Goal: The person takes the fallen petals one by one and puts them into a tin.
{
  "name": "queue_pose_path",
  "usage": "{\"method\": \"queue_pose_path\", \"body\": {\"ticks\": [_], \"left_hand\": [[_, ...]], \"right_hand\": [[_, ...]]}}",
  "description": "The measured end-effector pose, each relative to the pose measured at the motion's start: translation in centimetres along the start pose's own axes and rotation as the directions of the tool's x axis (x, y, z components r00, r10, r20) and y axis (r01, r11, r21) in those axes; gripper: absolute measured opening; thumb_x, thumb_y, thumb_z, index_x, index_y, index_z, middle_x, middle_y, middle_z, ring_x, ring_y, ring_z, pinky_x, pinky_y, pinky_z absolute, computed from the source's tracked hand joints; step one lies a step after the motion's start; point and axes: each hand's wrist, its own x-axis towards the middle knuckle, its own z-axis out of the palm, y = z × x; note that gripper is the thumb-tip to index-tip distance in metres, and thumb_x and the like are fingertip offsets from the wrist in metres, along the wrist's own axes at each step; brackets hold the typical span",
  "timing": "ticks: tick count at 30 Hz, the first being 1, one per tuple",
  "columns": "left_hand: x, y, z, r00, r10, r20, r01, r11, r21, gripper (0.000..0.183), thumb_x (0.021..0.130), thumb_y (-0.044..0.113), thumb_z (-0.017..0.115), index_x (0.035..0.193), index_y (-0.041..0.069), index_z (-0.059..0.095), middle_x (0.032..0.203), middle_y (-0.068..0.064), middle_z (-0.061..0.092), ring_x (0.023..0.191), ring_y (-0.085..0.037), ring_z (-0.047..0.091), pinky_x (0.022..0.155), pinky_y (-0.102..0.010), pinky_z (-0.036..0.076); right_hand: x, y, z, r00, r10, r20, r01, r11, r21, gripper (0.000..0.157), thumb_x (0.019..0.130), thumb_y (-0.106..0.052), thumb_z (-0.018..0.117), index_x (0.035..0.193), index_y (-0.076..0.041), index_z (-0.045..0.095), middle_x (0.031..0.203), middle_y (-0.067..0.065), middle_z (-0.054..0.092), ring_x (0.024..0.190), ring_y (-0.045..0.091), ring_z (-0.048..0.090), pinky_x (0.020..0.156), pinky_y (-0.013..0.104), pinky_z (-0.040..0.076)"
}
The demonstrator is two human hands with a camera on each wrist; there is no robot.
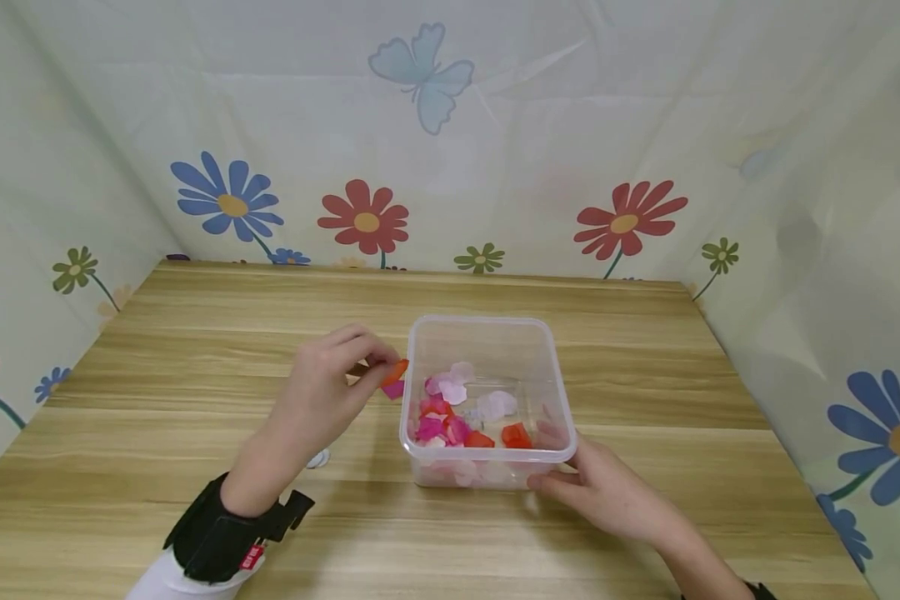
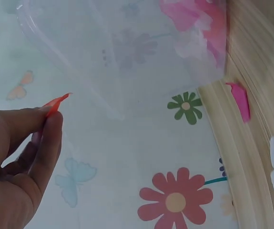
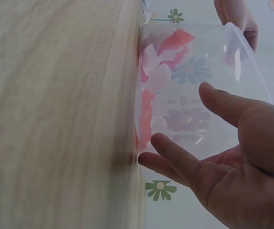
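My left hand (image 1: 326,379) pinches an orange-red petal (image 1: 396,372) between thumb and fingertips, just left of the box rim. The same petal (image 2: 56,101) sticks out past the fingertips in the left wrist view. The clear plastic box (image 1: 487,455) is square and lidless and stands on the table. Inside lie several pink, pale pink and orange-red petals (image 1: 450,390), mostly toward its left side. At the near right corner, my right hand (image 1: 607,492) touches the box, its thumb along the front wall and its fingers extended by the right wall, as the right wrist view shows (image 3: 241,157).
A magenta petal (image 2: 241,102) lies on the wooden table (image 1: 255,325) left of the box. A small white piece (image 1: 318,458) lies below my left wrist. Flower-printed curtains (image 1: 495,208) close in the table's back and sides.
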Motion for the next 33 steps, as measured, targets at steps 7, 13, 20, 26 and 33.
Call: {"method": "queue_pose_path", "body": {"ticks": [7, 13, 20, 26, 33], "left_hand": [[0.4, 0.9, 1.2, 0.994, 0.094, -0.061, -0.100, 0.990, -0.097, 0.023, 0.075, -0.006, 0.081, 0.093, 0.005, 0.071, 0.093, 0.007, 0.064, 0.081, -0.007, 0.065, 0.074, -0.018, 0.051], [0.4, 1.3, 2.0, 0.986, 0.164, -0.016, -0.165, 0.978, -0.129, 0.024, 0.075, -0.003, 0.082, 0.095, 0.007, 0.072, 0.094, 0.006, 0.065, 0.082, -0.007, 0.064, 0.075, -0.017, 0.050], [0.1, 1.2, 2.7, 0.982, 0.173, 0.073, -0.160, 0.975, -0.155, 0.027, 0.078, -0.002, 0.081, 0.101, 0.009, 0.072, 0.099, 0.005, 0.064, 0.089, -0.009, 0.065, 0.080, -0.018, 0.049], [0.0, 1.3, 2.8, 0.973, 0.191, 0.126, -0.166, 0.969, -0.182, 0.031, 0.078, -0.003, 0.081, 0.105, 0.008, 0.070, 0.103, 0.005, 0.063, 0.091, -0.011, 0.065, 0.081, -0.019, 0.049], [0.1, 1.2, 2.9, 0.969, 0.208, 0.133, -0.183, 0.966, -0.180, 0.030, 0.078, -0.002, 0.081, 0.104, 0.007, 0.070, 0.105, 0.003, 0.061, 0.095, -0.014, 0.064, 0.084, -0.018, 0.048]], "right_hand": [[0.0, 0.1, 0.0, 1.000, -0.016, -0.002, 0.016, 1.000, -0.010, 0.056, 0.092, -0.016, 0.072, 0.138, 0.003, 0.046, 0.132, 0.013, 0.055, 0.121, 0.031, 0.054, 0.097, 0.024, 0.041], [0.0, 0.1, 0.1, 0.999, -0.031, -0.008, 0.031, 0.999, -0.010, 0.058, 0.092, -0.018, 0.072, 0.138, 0.005, 0.045, 0.133, 0.016, 0.053, 0.121, 0.033, 0.054, 0.097, 0.023, 0.041], [0.0, -0.1, 0.1, 0.999, -0.037, -0.006, 0.037, 0.999, -0.038, 0.058, 0.093, -0.022, 0.070, 0.138, 0.005, 0.045, 0.133, 0.015, 0.054, 0.121, 0.031, 0.054, 0.097, 0.023, 0.040], [0.0, 0.0, 0.1, 0.999, -0.034, -0.007, 0.034, 0.999, -0.035, 0.059, 0.093, -0.019, 0.071, 0.138, 0.006, 0.045, 0.134, 0.016, 0.053, 0.122, 0.034, 0.053, 0.098, 0.023, 0.039], [0.0, 0.1, 0.1, 0.998, -0.054, -0.011, 0.054, 0.998, -0.024, 0.057, 0.092, -0.016, 0.071, 0.138, 0.007, 0.045, 0.133, 0.015, 0.054, 0.120, 0.033, 0.054, 0.097, 0.024, 0.041]]}}
